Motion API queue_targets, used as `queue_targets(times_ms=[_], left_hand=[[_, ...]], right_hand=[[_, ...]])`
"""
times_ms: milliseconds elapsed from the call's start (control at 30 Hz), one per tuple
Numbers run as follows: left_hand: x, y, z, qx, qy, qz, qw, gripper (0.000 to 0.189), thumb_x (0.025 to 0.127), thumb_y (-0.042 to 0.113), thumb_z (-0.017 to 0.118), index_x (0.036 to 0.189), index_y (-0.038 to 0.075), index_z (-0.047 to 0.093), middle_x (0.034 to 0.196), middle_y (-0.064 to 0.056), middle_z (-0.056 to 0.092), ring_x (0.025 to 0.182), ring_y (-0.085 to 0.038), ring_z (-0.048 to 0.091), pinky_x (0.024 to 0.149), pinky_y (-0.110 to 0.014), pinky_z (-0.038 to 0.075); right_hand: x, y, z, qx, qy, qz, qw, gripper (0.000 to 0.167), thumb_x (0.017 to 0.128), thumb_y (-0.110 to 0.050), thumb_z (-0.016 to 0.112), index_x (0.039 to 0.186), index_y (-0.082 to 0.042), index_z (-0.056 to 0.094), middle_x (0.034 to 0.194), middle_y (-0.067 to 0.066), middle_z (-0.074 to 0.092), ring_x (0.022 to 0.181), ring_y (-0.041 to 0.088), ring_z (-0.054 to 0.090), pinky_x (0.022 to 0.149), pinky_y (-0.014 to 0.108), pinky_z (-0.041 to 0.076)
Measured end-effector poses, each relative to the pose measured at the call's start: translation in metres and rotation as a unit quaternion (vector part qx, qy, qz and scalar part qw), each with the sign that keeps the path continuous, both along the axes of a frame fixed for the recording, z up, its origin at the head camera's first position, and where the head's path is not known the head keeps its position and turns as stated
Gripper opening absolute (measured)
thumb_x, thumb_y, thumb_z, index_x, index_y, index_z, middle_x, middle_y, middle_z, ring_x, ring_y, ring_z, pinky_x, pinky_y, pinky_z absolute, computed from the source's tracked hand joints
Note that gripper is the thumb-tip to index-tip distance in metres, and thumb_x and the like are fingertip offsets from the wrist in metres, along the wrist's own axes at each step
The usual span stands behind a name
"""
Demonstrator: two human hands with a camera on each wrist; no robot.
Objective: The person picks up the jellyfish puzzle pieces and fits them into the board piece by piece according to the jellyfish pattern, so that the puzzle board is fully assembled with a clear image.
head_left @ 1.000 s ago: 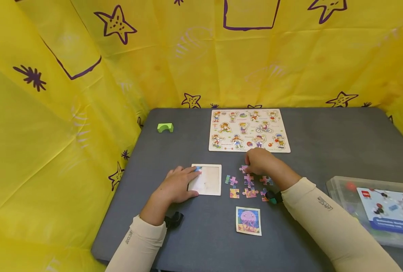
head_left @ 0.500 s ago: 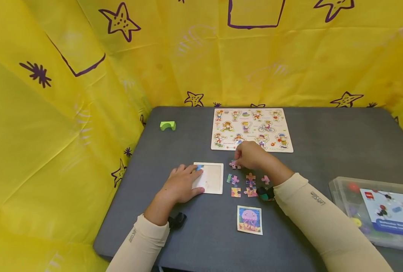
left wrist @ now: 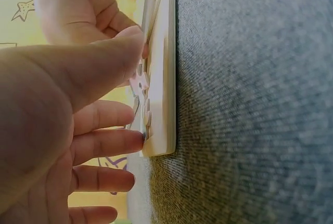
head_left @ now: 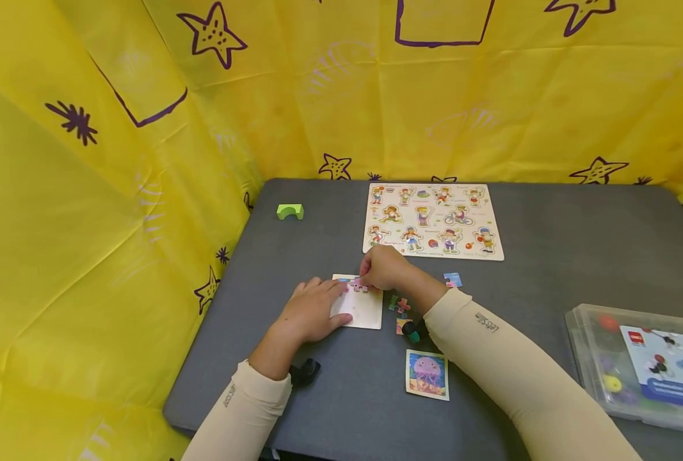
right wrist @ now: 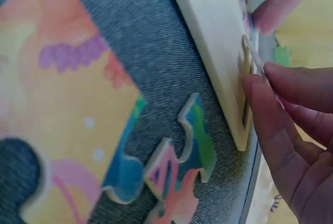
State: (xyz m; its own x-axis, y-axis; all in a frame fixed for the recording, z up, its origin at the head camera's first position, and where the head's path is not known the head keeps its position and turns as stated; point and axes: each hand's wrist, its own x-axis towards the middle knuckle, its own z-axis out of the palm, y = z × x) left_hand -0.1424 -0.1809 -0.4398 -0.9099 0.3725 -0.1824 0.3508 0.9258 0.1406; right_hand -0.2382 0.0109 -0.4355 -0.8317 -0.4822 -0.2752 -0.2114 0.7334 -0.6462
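Note:
My right hand (head_left: 386, 269) pinches a pink jigsaw piece (head_left: 360, 286) over the upper part of a small square wooden puzzle tray (head_left: 365, 315). In the right wrist view, thumb and fingers grip the thin piece (right wrist: 253, 55) by its edge, tilted above the tray (right wrist: 208, 37). My left hand (head_left: 315, 312) rests at the tray's left side, fingertips over a piece in the upper left corner. Its fingers look extended in the left wrist view. Loose jigsaw pieces (head_left: 400, 303) lie right of the tray, some hidden under the right forearm.
A jellyfish picture card (head_left: 427, 375) lies nearer the body. Behind the hands is a wooden board of figures (head_left: 433, 221). A green arch block (head_left: 290, 211) sits far left, a clear plastic box (head_left: 641, 365) at right. Another piece (head_left: 452, 280) lies beyond the right forearm.
My right hand has lifted the pink jigsaw piece from the loose group and carried it left to the tray. My left hand has stayed on the tray's left side.

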Motion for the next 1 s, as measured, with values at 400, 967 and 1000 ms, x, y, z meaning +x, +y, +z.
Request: queue_targets(times_ms=[400, 967, 1000], left_hand=[[-0.0021, 0.0041, 0.0031, -0.012, 0.006, 0.006, 0.9999, 0.062, 0.096, 0.055, 0.063, 0.146, 0.017, 0.057, 0.146, -0.005, 0.059, 0.127, -0.028, 0.052, 0.1, -0.048, 0.041], [-0.0018, 0.0073, 0.0025, -0.044, 0.001, 0.011, 0.999, 0.061, 0.098, 0.057, 0.06, 0.148, 0.022, 0.056, 0.15, -0.004, 0.054, 0.131, -0.029, 0.049, 0.103, -0.05, 0.04], [-0.0019, 0.0074, 0.0024, -0.045, 0.003, 0.012, 0.9989, 0.061, 0.097, 0.057, 0.06, 0.147, 0.022, 0.056, 0.15, -0.004, 0.054, 0.131, -0.029, 0.049, 0.103, -0.049, 0.04]], right_hand=[[0.0012, -0.0038, -0.0025, -0.043, -0.034, -0.02, 0.9983, 0.006, 0.086, -0.01, 0.08, 0.081, -0.009, 0.077, 0.072, 0.004, 0.071, 0.06, 0.012, 0.063, 0.054, 0.022, 0.049], [-0.0032, -0.0067, -0.0056, 0.08, 0.056, -0.001, 0.9952, 0.016, 0.085, -0.024, 0.082, 0.09, -0.014, 0.071, 0.085, 0.003, 0.067, 0.079, 0.021, 0.061, 0.068, 0.031, 0.048], [-0.0034, -0.0058, -0.0054, 0.08, 0.061, -0.001, 0.9949, 0.018, 0.085, -0.025, 0.082, 0.092, -0.013, 0.071, 0.088, 0.003, 0.067, 0.081, 0.021, 0.061, 0.07, 0.032, 0.049]])
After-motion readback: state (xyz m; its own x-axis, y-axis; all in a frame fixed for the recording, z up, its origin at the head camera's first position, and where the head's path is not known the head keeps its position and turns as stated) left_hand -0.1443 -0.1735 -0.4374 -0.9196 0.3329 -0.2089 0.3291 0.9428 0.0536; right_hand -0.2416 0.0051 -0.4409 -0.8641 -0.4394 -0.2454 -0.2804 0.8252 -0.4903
